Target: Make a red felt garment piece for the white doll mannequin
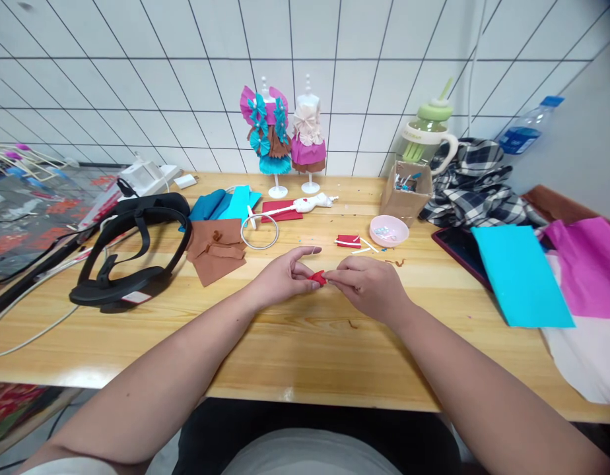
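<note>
1. The red paper piece (317,278), seen in the head view, is pinched between both hands just above the wooden table (295,343), a little nearer the person than the pink bowl (388,230).
2. It is judged that a small fold or crease is being worked; this is done well if the piece is kept pressed flat between the fingertips and the edges are lined up before pressure is applied, since so small a piece can easily slip or crease askew.
3. The left hand (284,277) is closed on the piece from its left, thumb and a lower finger pressed together on it, while the index finger is held straight out above it and touches nothing.
4. The right hand (369,285) is curled, its fingertips pinched on the right end of the same piece; most of the piece is hidden inside this grip, so its full shape cannot be told.
5. Only the left tip of the piece is shown, lying in the gap where the two hands meet.
6. Relative to the pink bowl: a second red scrap (348,241) and white sticks (364,248) lie just to its left, a cardboard box (406,191) stands just behind it, brown paper (216,251) lies well to its left, and two dressed mannequins (288,135) stand behind it to the left, against the tiled wall.
</note>
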Available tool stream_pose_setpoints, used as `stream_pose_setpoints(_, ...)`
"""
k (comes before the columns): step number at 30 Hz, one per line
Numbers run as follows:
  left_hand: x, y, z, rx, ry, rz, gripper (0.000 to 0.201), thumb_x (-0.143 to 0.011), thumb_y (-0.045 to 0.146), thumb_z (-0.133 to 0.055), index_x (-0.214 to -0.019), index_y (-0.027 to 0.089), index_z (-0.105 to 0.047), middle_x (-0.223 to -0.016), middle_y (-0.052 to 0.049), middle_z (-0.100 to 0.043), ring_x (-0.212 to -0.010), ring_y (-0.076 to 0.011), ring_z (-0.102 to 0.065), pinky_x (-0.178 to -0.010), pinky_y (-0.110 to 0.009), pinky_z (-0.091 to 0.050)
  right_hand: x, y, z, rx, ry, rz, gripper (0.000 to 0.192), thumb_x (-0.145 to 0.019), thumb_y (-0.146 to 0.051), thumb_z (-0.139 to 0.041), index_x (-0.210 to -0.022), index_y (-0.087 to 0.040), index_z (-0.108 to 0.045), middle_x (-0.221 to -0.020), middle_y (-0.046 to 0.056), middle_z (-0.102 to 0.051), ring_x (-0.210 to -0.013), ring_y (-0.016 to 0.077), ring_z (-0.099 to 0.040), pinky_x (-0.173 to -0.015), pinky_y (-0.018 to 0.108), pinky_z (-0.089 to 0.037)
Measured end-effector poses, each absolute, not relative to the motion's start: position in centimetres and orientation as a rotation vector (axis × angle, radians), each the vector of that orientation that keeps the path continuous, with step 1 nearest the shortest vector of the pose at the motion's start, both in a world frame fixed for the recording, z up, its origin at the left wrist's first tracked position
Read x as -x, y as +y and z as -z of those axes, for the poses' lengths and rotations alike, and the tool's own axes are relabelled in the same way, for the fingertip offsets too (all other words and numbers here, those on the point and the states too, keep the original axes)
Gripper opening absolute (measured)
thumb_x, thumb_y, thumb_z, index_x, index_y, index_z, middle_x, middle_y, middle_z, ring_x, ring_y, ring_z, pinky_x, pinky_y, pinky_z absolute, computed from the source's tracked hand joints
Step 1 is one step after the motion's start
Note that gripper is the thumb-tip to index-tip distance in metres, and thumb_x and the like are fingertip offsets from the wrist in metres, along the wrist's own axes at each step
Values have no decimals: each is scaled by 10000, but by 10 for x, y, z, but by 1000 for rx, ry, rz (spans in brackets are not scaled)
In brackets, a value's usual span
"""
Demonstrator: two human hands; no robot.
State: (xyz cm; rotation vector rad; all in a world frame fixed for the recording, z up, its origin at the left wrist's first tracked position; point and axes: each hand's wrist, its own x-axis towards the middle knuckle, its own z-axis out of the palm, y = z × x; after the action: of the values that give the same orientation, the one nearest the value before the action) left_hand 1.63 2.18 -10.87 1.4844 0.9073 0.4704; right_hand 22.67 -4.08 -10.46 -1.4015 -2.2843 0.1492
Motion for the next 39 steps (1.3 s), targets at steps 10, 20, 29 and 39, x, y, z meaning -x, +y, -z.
stream_pose_setpoints(10, -15, 23, 111, -1501, 897, -472, 818, -668, 315, -808, -1386, 205, -432, -851, -46, -734, -712, -157, -654, -644, -248, -439, -227, -41, 108, 1370, -2330, -128, 313, -979, -341, -437, -1089, -327, -730, -947, 22, -713, -825, 150, -615, -697, 267, -391)
stream_pose_setpoints(20, -15, 22, 106, -1501, 874, -540, 776, -708, 353, -786, -1385, 200, -440, -819, -37, -733, -729, -157, -658, -681, -256, -447, -223, -42, 110, 1210, -2229, -160, 242, -935, -290, -532, -1042, -257, -746, -876, 25, -710, -741, 121, -628, -656, 236, -425)
stream_pose_setpoints(29, -12, 23, 106, -1493, 780, -566, 777, -751, 251, -755, -1424, 209, -368, -835, -43, -747, -791, -165, -686, -767, -279, -478, -222, -39, 113, 1147, -2050, -502, 233, -896, -239, -571, -1045, -235, -751, -790, 21, -669, -647, 106, -575, -609, 234, -428)
stream_pose_setpoints(39, -17, 17, 102, -1584, 879, -580, 798, -737, 275, -761, -1428, 205, -368, -768, -13, -727, -731, -160, -675, -702, -261, -482, -216, -34, 106, 1449, -1563, -1061, 297, -800, -362, -636, -1029, -185, -699, -817, 23, -676, -561, 100, -514, -531, 245, -433)
